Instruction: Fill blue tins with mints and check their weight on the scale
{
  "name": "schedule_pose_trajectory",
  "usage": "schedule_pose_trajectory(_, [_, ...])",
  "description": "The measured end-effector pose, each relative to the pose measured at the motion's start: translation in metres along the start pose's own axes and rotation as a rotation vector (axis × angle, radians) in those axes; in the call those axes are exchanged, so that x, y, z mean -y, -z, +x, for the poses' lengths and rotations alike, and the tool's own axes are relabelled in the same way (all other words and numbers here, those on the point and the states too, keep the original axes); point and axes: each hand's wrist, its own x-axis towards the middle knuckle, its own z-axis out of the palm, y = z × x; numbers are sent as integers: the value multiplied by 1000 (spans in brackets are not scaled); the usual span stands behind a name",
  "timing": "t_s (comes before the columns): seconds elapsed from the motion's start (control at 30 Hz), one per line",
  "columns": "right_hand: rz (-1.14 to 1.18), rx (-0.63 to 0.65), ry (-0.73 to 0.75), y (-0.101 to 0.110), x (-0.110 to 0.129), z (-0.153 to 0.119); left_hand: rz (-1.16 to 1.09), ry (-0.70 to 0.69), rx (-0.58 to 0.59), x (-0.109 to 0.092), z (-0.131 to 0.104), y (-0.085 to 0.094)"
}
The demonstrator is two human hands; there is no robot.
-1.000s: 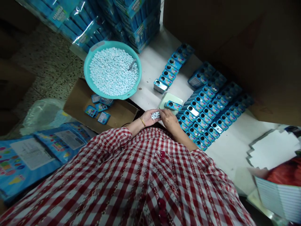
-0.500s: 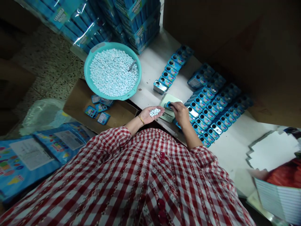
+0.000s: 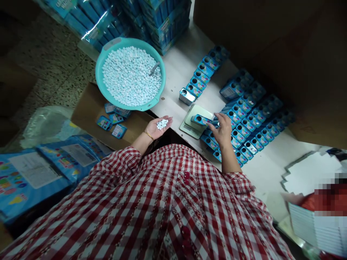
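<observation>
My left hand (image 3: 156,130) is palm up, fingers stretched, cupping a small heap of white candies (image 3: 162,124). A blue candy tin (image 3: 202,119) with a round hole in its top stands on a pale, flat kitchen scale (image 3: 189,130). Just right of that tin, my right hand (image 3: 222,130) has its fingers spread, with nothing between them. Its thumb is close to the tin's end; whether they touch I cannot tell. Beside the right hand stand rows of similar blue tins (image 3: 238,135). A turquoise basin (image 3: 99,77) full of white candies, with a scoop handle (image 3: 154,68) sticking out, is at left.
Another line of tins (image 3: 201,75) stands behind the scale on the white table (image 3: 173,85). Below the basin, a cardboard box (image 3: 132,133) holds several blue packs. Wrapped blue stacks (image 3: 165,27) rise at the back; a large carton (image 3: 257,43) walls the far right.
My right hand has let go of the tin, spread its fingers and moved right. My left hand with the candies has drawn back to the left. The tin now stands on the scale.
</observation>
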Motion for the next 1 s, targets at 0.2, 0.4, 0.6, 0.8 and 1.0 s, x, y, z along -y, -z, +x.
schedule_pose_trajectory(0.2, [-100, 195, 48, -10, 14, 3, -28, 9, -9, 1, 0, 2])
schedule_pose_trajectory(0.4, [-158, 311, 47, -24, 43, 17, -74, 0, -18, -5, 1, 14])
schedule_pose_trajectory(0.6, [-184, 363, 51, -77, 101, 57, -76, 7, -27, -8, 1, 10])
schedule_pose_trajectory(0.8, [-261, 291, 106, -78, 72, 75, -74, 14, -48, -15, 0, 2])
schedule_pose_trajectory(1.0, [-494, -20, -381, -20, -47, 115, -78, 29, -86, -16, 4, 3])
